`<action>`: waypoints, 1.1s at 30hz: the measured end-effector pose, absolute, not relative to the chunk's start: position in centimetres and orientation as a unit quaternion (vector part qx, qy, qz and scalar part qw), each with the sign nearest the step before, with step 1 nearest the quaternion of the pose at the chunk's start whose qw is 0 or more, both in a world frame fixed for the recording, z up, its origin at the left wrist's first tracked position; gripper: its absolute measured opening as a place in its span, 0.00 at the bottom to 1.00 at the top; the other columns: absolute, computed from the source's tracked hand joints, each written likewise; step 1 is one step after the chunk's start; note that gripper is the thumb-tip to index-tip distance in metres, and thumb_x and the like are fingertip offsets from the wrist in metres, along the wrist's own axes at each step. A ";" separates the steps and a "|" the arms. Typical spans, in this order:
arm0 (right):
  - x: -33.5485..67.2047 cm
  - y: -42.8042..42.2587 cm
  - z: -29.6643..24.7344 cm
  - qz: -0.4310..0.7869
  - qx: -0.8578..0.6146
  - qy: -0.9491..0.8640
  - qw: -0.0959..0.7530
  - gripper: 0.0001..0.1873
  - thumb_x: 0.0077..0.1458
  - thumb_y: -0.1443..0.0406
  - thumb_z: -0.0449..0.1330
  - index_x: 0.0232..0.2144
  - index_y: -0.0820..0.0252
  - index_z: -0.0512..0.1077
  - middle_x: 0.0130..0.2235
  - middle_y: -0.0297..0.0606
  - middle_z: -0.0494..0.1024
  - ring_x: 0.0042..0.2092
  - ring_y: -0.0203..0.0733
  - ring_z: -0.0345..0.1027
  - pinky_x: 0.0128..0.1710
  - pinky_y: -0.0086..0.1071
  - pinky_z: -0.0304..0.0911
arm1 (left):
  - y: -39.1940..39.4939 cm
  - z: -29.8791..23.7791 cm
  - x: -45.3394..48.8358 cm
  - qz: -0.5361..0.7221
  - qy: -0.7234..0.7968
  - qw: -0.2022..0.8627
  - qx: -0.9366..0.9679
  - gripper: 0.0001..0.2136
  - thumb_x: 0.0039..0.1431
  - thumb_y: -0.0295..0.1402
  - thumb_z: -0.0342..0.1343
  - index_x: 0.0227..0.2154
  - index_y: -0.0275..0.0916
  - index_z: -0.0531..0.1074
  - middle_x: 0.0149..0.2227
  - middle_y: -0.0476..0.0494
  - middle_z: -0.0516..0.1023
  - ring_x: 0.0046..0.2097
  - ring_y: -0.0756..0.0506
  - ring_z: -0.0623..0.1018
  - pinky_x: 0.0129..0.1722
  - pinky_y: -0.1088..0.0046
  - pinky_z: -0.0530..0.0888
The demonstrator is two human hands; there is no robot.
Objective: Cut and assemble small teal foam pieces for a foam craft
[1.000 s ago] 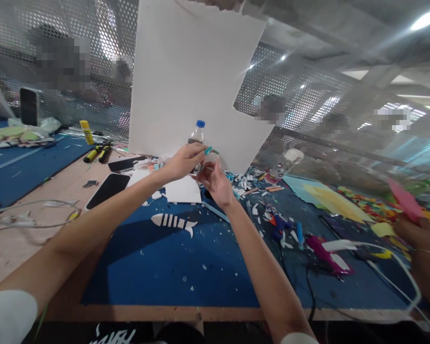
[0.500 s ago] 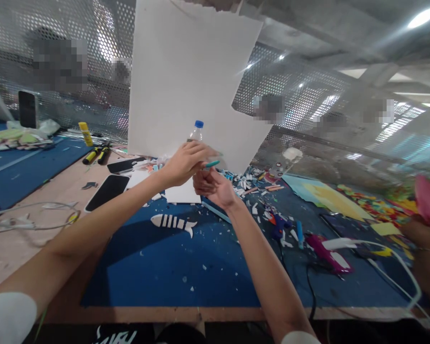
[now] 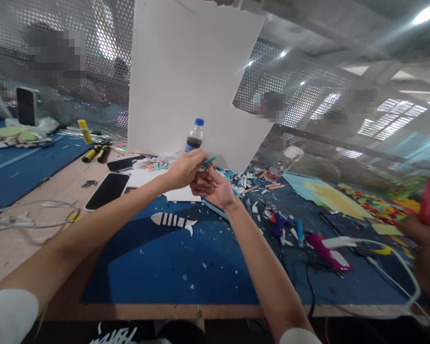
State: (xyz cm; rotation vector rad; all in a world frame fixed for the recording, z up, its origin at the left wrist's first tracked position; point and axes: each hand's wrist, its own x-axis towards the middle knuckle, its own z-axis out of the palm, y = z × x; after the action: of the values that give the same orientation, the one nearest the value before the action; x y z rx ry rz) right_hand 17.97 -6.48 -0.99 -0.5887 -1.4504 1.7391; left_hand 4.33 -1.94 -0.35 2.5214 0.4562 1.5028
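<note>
My left hand (image 3: 184,169) is closed in a pinch on a small teal strip (image 3: 209,161) that sticks out to the right of its fingers. My right hand (image 3: 213,186) lies just under it, fingers curled against the left hand and the same strip. Both hands hover above a white sheet of paper (image 3: 181,194) on the blue cutting mat (image 3: 172,267). A white paper fish skeleton (image 3: 172,221) lies on the mat just below the hands. A drink bottle with a blue cap (image 3: 194,136) stands right behind them.
A tall white board (image 3: 186,81) leans against the perforated metal screen. Two phones (image 3: 107,190) lie at the left, with yellow-handled tools (image 3: 95,153) and a glue stick (image 3: 83,131) beyond. Paper scraps (image 3: 247,184), a pink glue gun (image 3: 326,251) and cables lie to the right. Another person's hand (image 3: 421,229) is at the right edge.
My hands have come closer together; the right hand has moved up under the left. The teal strip has dropped a little. The other person's pink object has moved rightward.
</note>
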 end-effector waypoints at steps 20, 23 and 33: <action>17.6 -6.6 -1.0 0.692 -0.232 -0.546 0.410 0.30 0.58 0.45 0.40 0.14 0.59 0.53 0.18 0.28 0.41 0.21 0.33 0.34 0.20 0.27 0.42 | -1.1 -0.6 4.2 0.467 0.175 0.176 0.849 0.15 0.63 0.32 0.39 0.36 0.38 0.71 0.35 0.41 0.78 0.35 0.50 0.76 0.37 0.75 0.70; 17.6 -6.5 -1.0 0.701 -0.222 -0.539 0.411 0.29 0.58 0.46 0.42 0.14 0.59 0.54 0.18 0.27 0.41 0.22 0.33 0.33 0.20 0.27 0.40 | -1.1 -0.8 4.5 0.481 0.186 0.217 0.829 0.16 0.64 0.34 0.38 0.36 0.36 0.71 0.34 0.41 0.78 0.36 0.50 0.76 0.37 0.75 0.71; 17.6 -6.1 -1.4 0.702 -0.212 -0.534 0.420 0.28 0.57 0.47 0.46 0.15 0.60 0.54 0.19 0.27 0.44 0.22 0.32 0.32 0.20 0.26 0.37 | -0.5 -0.5 3.8 0.456 0.202 0.196 0.844 0.11 0.59 0.34 0.47 0.37 0.35 0.72 0.32 0.42 0.78 0.31 0.51 0.74 0.32 0.76 0.69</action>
State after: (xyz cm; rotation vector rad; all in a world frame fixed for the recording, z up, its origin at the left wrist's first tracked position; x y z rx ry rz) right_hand 17.64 -6.13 -1.43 -0.5302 -1.3392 1.7608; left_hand 3.84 -0.53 -0.45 2.3659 0.5660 1.2781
